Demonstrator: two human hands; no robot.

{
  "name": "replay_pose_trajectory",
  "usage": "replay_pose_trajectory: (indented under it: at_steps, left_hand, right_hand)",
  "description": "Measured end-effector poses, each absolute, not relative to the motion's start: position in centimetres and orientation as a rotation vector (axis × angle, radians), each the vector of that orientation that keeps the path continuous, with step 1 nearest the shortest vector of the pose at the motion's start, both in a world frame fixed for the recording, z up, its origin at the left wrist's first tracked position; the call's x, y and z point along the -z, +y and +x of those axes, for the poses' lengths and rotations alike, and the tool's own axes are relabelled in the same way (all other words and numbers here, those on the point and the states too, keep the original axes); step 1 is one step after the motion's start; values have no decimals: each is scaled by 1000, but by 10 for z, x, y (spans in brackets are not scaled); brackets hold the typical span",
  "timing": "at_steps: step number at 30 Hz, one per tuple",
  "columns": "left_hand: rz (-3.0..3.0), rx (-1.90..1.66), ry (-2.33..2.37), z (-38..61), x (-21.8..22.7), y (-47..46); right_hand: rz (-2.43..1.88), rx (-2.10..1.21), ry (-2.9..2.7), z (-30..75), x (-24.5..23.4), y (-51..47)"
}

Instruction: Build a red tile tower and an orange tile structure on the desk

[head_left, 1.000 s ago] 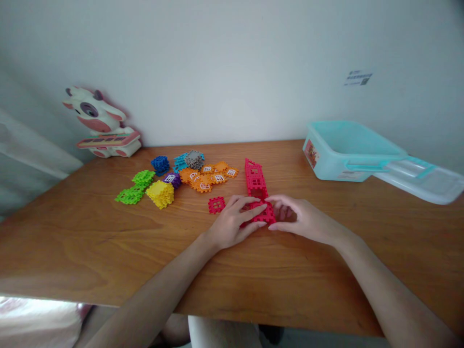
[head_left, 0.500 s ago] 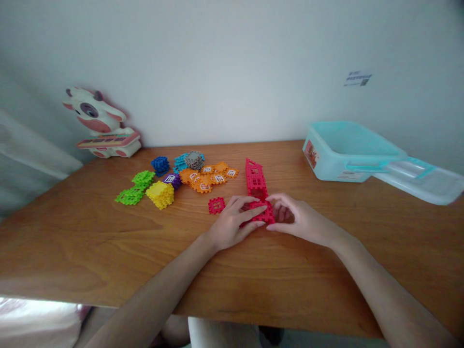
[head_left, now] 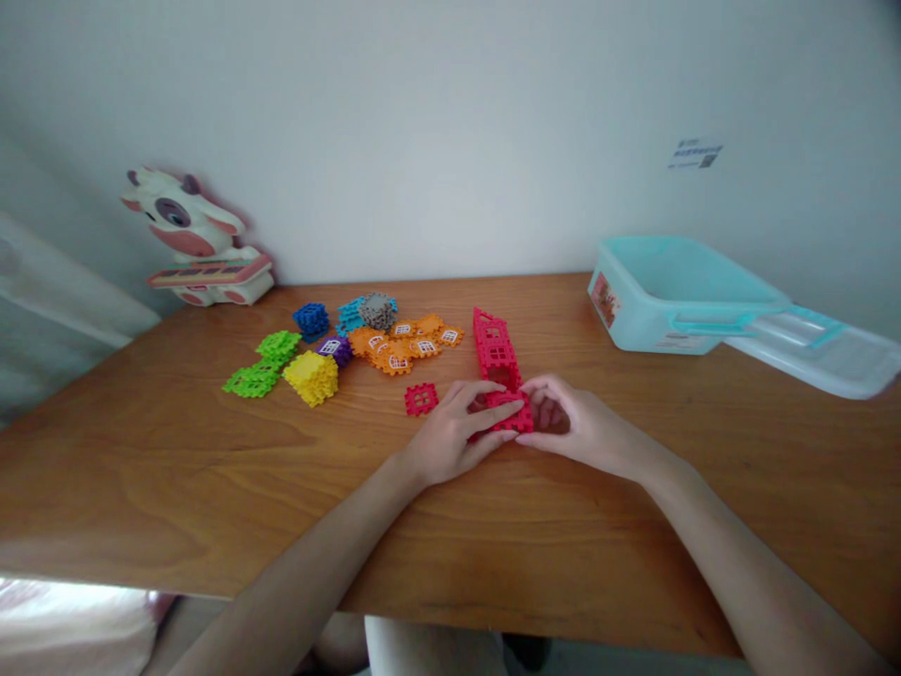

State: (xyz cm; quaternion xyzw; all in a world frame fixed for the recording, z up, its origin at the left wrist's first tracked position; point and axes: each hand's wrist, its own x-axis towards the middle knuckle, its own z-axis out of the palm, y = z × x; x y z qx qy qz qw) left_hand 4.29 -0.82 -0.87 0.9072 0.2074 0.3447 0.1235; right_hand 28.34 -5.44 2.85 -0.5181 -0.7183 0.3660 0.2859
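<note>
The far end of the red structure [head_left: 496,343] has swung slightly left. Between both grips, its near section is clasped by the left grip [head_left: 454,427], seemingly for steadiness, and pinched along its right edge by the right grip [head_left: 595,427], probably for alignment.

Before you on the table [head_left: 450,545] lie the joined panels [head_left: 496,349], a loose panel [head_left: 412,401] to their left. Stacked pieces [head_left: 311,378] sit farther left, the toy keyboard [head_left: 211,270] beyond them; the tub [head_left: 637,324] stands to your right.
</note>
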Motion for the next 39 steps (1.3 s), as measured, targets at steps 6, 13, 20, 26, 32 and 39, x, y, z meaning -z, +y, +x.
replay_pose_trajectory:
  at_steps: [6, 13, 20, 26, 32, 39]
  left_hand:
    - [2654, -986, 638, 43, 10, -8]
    - [2663, -965, 648, 44, 6, -10]
    - [2662, -973, 663, 46, 1, -11]
    - [2730, -906, 661, 45, 0, -10]
    - [2724, -914, 699, 45, 1, -10]
    - [2674, -947, 703, 45, 4, -12]
  right_hand:
    - [-1413, -903, -1922, 282, -26, -55]
    - [-1351, -1042, -1816, 283, -24, -56]
    - [-1340, -1020, -1834, 285, -25, -55]
    - [-1355, -985, -1839, 285, -28, -54]
    - [-1390, -997, -1813, 284, -30, -55]
    - [-1387, -1040, -1760, 278, -30, -57]
